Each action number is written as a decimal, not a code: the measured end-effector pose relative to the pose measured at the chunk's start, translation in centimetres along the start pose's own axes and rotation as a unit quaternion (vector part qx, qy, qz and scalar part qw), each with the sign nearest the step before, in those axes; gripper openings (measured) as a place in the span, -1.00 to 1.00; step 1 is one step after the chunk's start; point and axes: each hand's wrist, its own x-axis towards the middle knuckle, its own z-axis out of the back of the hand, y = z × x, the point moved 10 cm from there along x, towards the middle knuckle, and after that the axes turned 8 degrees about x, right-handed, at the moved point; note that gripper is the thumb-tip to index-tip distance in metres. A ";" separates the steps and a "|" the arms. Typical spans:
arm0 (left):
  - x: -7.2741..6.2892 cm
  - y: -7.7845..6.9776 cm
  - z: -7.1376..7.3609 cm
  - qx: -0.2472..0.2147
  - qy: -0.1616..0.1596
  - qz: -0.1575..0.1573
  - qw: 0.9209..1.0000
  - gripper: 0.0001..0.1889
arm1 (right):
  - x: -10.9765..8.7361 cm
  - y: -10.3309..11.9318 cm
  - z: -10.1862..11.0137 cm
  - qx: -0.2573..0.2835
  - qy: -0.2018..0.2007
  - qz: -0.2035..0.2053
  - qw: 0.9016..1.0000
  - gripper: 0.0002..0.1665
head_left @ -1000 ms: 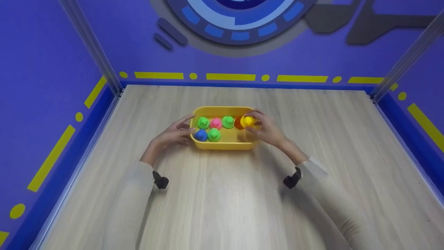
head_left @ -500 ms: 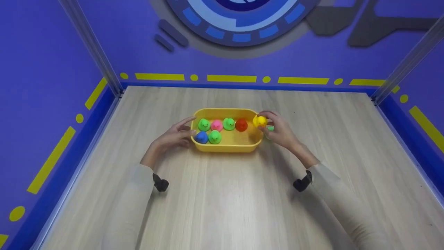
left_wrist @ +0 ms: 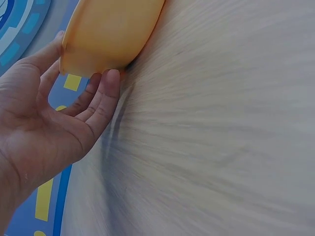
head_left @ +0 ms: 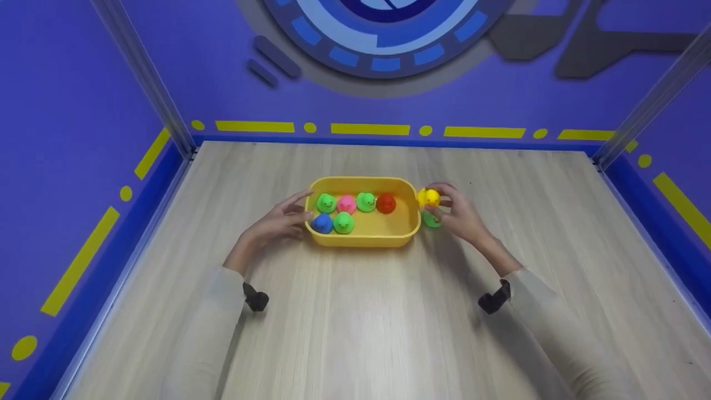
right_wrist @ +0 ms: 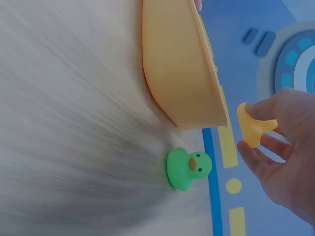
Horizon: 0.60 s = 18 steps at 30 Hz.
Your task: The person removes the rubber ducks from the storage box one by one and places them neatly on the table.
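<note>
Beside the yellow tub (head_left: 383,241), your right hand (head_left: 460,215) pinches a yellow duck (head_left: 431,197); your left hand (head_left: 276,222), loosely spread, touches the tub.

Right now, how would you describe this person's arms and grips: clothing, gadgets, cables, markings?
The left sleeve and right sleeve are long, plain and off-white. A black gadget sits at the left one's end, a matching gadget at the right's. The left grip and right grip are ungloved. No cables or markings show.
</note>
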 end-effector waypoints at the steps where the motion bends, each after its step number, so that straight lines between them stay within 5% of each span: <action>1: 0.0 0.0 0.0 0.001 -0.001 0.001 1.000 -0.29 | -0.1 -0.1 0.2 -0.001 -0.003 0.000 1.000 -0.56; 18: 0.1 -0.6 0.2 0.049 0.000 0.000 0.999 -0.26 | -1.1 -1.8 2.1 -0.009 -0.012 -0.016 1.000 -0.58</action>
